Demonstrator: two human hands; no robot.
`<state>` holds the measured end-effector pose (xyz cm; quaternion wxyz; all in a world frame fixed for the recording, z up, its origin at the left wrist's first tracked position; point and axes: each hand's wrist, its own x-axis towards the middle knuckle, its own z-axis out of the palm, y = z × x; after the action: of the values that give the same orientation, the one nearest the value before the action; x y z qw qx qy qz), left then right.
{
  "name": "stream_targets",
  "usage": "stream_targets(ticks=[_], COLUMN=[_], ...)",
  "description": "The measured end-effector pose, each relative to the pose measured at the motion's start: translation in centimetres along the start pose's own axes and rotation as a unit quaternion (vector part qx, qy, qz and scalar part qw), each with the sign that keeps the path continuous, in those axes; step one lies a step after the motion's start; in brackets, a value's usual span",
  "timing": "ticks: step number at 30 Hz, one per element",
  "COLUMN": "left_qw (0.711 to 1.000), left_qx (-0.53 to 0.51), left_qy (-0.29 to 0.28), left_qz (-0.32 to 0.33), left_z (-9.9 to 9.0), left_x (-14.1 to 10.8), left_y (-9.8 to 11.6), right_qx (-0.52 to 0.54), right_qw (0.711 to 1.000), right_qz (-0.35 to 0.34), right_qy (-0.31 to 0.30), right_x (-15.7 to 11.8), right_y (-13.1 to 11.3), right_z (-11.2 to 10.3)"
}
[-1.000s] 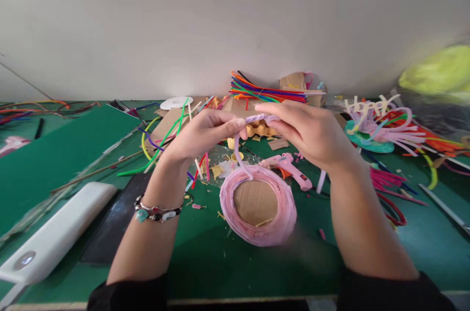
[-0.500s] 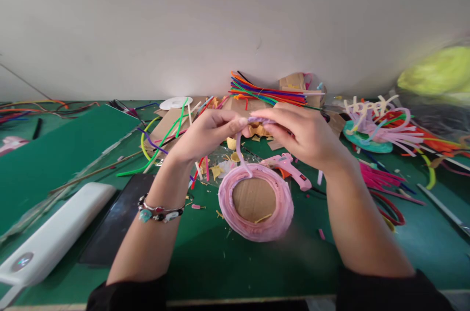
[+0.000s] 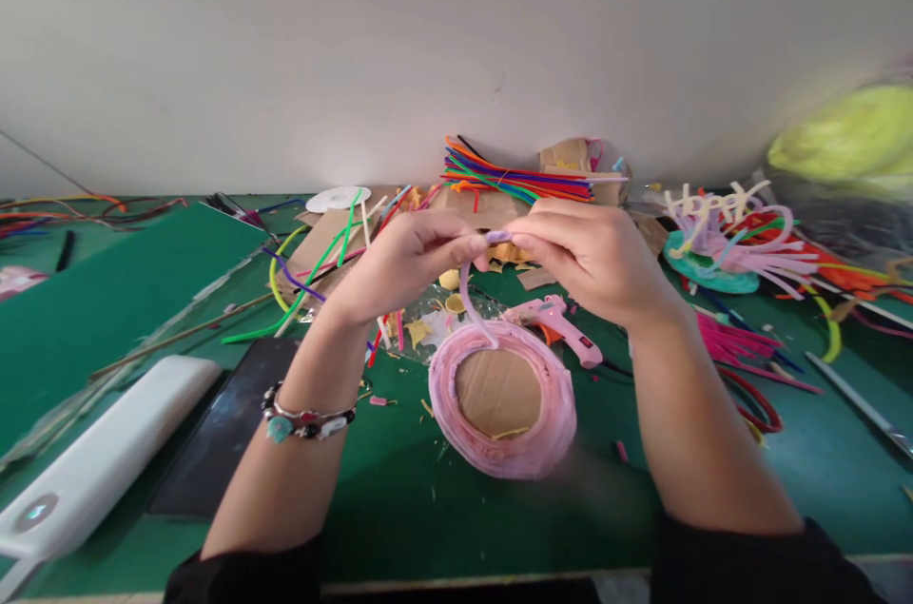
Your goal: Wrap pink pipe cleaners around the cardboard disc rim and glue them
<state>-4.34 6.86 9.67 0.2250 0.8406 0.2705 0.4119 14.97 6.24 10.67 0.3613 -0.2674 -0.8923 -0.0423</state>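
Between my two hands runs a fuzzy lilac pipe cleaner (image 3: 468,298), pinched at its upper part. My left hand (image 3: 414,262) closes thumb and forefinger on it, and my right hand (image 3: 585,252) grips it just to the right, with a short stretch showing between the fingertips. From my left fingers the pipe cleaner drops down to a round pink ring (image 3: 446,376) with a cardboard centre (image 3: 497,390). The ring hangs or rests tilted over the table; which one, I cannot tell. A pink hot glue gun (image 3: 556,323) lies just behind the ring.
Bundled coloured pipe cleaners (image 3: 514,176) lie at the back against the grey partition (image 3: 357,62). To the right stands a turquoise base (image 3: 713,271) with pink and cream stems. A white power bank (image 3: 106,461) and a black phone-like slab (image 3: 221,433) are at left.
My hands have drawn closer together, so less pipe cleaner shows between the fingertips. The pink ring has shifted slightly right and down in the view.
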Motion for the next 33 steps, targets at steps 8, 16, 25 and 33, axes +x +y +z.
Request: stream_targets(ticks=[8, 16, 25, 33], left_qw=[0.951, 0.968, 0.958, 0.946], left_qx=[0.268, 0.205, 0.229, 0.247], left_qy=[0.087, 0.097, 0.113, 0.123], left_qz=[0.129, 0.111, 0.131, 0.170], left_z=[1.1, 0.6, 0.9, 1.3], left_x=[0.0, -0.1, 0.0, 0.0], left_y=[1.3, 1.3, 0.9, 1.4], right_qx=[0.372, 0.249, 0.170, 0.402], right_qw=[0.917, 0.956, 0.968, 0.893], right_qz=[0.145, 0.141, 0.171, 0.198], right_qy=[-0.005, 0.065, 0.067, 0.027], right_x=[-0.3, 0.0, 0.0, 0.1], right_y=[1.2, 0.3, -0.1, 0.4], right_z=[0.9, 0.7, 0.4, 0.6])
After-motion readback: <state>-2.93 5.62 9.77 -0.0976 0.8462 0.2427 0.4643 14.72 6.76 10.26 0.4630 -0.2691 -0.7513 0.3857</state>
